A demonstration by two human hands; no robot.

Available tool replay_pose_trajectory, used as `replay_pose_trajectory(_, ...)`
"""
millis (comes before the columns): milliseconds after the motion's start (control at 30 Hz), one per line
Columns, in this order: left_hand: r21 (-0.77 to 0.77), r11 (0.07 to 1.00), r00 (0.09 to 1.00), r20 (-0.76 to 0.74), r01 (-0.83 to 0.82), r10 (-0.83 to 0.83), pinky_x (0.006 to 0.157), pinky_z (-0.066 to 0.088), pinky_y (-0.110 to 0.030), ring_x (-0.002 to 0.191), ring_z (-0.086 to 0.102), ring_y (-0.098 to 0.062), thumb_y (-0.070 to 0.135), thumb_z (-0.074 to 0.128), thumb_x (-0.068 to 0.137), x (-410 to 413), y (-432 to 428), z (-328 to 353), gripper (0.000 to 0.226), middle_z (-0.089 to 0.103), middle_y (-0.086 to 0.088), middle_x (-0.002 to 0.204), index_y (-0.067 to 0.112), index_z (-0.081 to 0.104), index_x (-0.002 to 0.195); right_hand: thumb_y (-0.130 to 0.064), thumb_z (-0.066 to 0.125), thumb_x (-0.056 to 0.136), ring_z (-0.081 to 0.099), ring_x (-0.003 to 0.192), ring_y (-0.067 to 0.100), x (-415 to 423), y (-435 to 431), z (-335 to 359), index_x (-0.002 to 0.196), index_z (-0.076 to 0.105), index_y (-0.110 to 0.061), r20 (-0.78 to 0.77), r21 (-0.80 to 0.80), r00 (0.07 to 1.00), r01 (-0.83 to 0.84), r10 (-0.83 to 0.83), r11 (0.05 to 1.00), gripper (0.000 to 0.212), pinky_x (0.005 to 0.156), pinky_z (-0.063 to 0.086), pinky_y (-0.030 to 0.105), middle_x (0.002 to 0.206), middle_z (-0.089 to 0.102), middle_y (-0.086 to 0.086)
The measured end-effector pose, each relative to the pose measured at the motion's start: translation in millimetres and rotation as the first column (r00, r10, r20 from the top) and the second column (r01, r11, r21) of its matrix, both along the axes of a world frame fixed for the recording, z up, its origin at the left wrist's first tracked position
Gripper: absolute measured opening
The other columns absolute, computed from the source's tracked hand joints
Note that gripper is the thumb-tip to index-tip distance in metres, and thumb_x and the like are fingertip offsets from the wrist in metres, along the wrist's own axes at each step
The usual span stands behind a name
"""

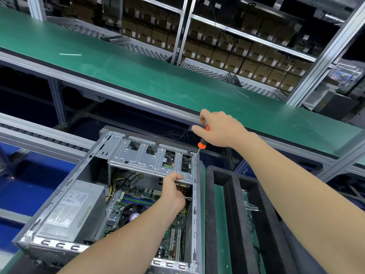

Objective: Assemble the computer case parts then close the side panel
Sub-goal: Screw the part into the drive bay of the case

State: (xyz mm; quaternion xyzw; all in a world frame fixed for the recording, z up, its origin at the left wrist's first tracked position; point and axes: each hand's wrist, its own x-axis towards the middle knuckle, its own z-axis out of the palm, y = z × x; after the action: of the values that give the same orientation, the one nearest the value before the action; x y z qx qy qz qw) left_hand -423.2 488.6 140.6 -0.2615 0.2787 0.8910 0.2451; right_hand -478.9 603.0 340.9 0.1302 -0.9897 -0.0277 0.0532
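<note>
An open grey computer case [59,196] lies on its side with the motherboard [138,196] and silver power supply [69,210] showing. A silver drive cage [142,155] spans its far end. My left hand [173,186] grips the cage's near edge from below. My right hand [219,127] holds an orange-and-black screwdriver [202,144] by the handle. Its tip sits on a screw [190,166] at the cage's right corner.
A black foam tray [235,204] with long slots and small plastic bags stands right of the case. A green conveyor belt [138,76] runs behind, with shelves of brown boxes [246,56] beyond it. Roller tracks [39,137] lie to the left.
</note>
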Motion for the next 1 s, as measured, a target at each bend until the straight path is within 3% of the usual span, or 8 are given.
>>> replay_pose_trajectory(133, -0.003, 1.0, 1.0, -0.018, -0.001, 0.001, 0.106, 0.049, -0.054, 0.09, 0.058, -0.032, 0.009, 0.062, 0.05, 2, -1, 3, 0.046, 0.064, -0.011, 0.1, 0.009, 0.053, 0.095, -0.034, 0.058, 0.099, 0.055, 0.081, 0.023, -1, 1, 3, 0.106, 0.048, -0.022, 0.009, -0.046, 0.999, -0.032, 0.032, 0.998, 0.017, 0.062, 0.04, 0.035, 0.098, 0.06, 0.007)
replay_pose_trajectory(233, -0.017, 1.0, 1.0, -0.01, 0.004, -0.004, 0.106, 0.048, -0.054, 0.09, 0.057, -0.033, 0.009, 0.062, 0.051, 3, -1, 6, 0.044, 0.063, -0.011, 0.103, 0.008, 0.055, 0.094, -0.054, 0.054, 0.102, 0.053, 0.075, 0.019, 1, -1, -1, 0.104, 0.049, -0.021, -0.054, 0.004, 0.998, 0.026, -0.025, 1.0, 0.034, 0.06, 0.04, 0.035, 0.085, 0.055, 0.001)
replay_pose_trajectory(333, -0.005, 1.0, 1.0, 0.0, 0.001, -0.001, 0.105, 0.049, -0.053, 0.088, 0.057, -0.033, 0.009, 0.062, 0.05, 3, -1, 7, 0.038, 0.063, -0.01, 0.099, 0.009, 0.054, 0.087, -0.03, 0.062, 0.093, 0.063, 0.085, 0.026, 2, -1, 3, 0.097, 0.056, -0.02, 0.113, -0.108, 0.993, -0.013, 0.026, 0.994, 0.013, 0.067, 0.051, 0.038, 0.089, 0.063, -0.001)
replay_pose_trajectory(533, 0.007, 1.0, 1.0, 0.022, -0.013, 0.012, 0.107, 0.048, -0.053, 0.091, 0.056, -0.032, 0.009, 0.063, 0.049, 4, -1, 10, 0.045, 0.061, -0.01, 0.104, 0.009, 0.052, 0.093, -0.021, 0.059, 0.098, 0.07, 0.046, 0.017, 2, -9, 7, 0.1, 0.058, -0.019, 0.143, -0.197, 0.988, 0.081, -0.053, 0.977, 0.003, 0.04, 0.049, 0.022, 0.072, 0.069, 0.001)
replay_pose_trajectory(633, -0.012, 1.0, 0.999, 0.041, -0.009, 0.009, 0.103, 0.05, -0.055, 0.087, 0.059, -0.033, 0.011, 0.063, 0.056, 8, -2, 14, 0.043, 0.063, -0.011, 0.102, 0.009, 0.056, 0.098, -0.023, 0.06, 0.097, 0.067, 0.051, 0.02, 7, -15, 6, 0.095, 0.062, -0.017, 0.044, -0.233, 0.997, 0.072, -0.063, 0.97, 0.007, 0.042, 0.047, 0.026, 0.078, 0.07, 0.005)
replay_pose_trajectory(733, -0.156, 0.984, 0.985, 0.131, -0.091, 0.112, 0.101, 0.05, -0.056, 0.108, 0.058, -0.037, 0.02, 0.067, 0.069, 11, -2, 26, 0.059, 0.058, -0.013, 0.126, 0.01, 0.051, 0.125, -0.021, 0.059, 0.092, 0.062, 0.072, 0.026, 14, -10, 8, 0.087, 0.067, -0.014, -0.158, -0.33, 0.976, 0.091, -0.15, 0.94, 0.012, 0.057, 0.047, 0.03, 0.086, 0.068, 0.006)
replay_pose_trajectory(867, -0.634, 0.764, 0.947, 0.159, -0.12, 0.28, 0.107, 0.041, -0.054, 0.127, 0.041, -0.037, 0.035, 0.066, 0.081, 15, 3, 53, 0.077, 0.033, -0.013, 0.149, 0.01, 0.031, 0.145, -0.017, 0.062, 0.088, 0.073, 0.064, 0.031, 28, 13, -1, 0.086, 0.064, -0.008, -0.103, -0.613, 0.947, 0.181, -0.305, 0.769, 0.01, 0.06, 0.063, 0.041, 0.086, 0.072, 0.015)
replay_pose_trajectory(1000, -0.766, 0.628, 0.986, -0.042, -0.137, 0.164, 0.113, 0.034, -0.05, 0.137, 0.036, -0.035, 0.036, 0.07, 0.08, 29, 33, 78, 0.087, 0.024, -0.013, 0.157, 0.005, 0.028, 0.15, -0.016, 0.074, 0.082, 0.075, 0.056, 0.02, 53, 46, -40, 0.082, 0.056, -0.011, 0.05, -0.858, 0.913, 0.247, -0.406, 0.451, 0.019, 0.057, 0.061, 0.031, 0.081, 0.076, 0.013)
